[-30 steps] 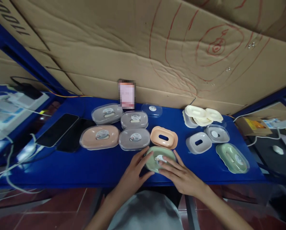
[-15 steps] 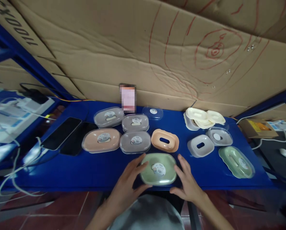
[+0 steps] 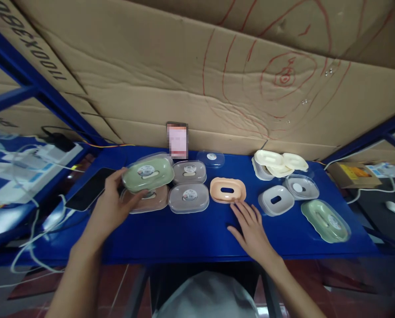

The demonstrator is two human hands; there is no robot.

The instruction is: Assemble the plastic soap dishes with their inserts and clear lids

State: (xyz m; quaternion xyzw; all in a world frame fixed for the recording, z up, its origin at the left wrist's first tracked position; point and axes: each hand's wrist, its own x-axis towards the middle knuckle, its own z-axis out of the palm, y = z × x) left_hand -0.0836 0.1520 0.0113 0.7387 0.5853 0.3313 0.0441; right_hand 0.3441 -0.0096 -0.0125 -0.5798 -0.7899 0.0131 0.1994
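Note:
My left hand (image 3: 113,203) grips a green soap box with a clear lid (image 3: 147,174), holding it just above the peach lidded box (image 3: 151,199) at the left of the blue shelf (image 3: 171,234). My right hand (image 3: 250,227) lies flat and open on the shelf. Its fingertips reach towards an open peach soap tray (image 3: 227,190) without touching it. Two grey lidded boxes (image 3: 189,184) sit between the two hands.
A black phone (image 3: 89,194) lies left of the boxes. To the right are a grey tray (image 3: 276,200), a clear lid (image 3: 300,187), cream trays (image 3: 277,162) and another green box (image 3: 325,214). A cardboard wall stands behind the shelf. Cables hang at the left.
The green box left the shelf's front edge and went up to the left in my left hand. My right hand let go of it and settled flat on the shelf.

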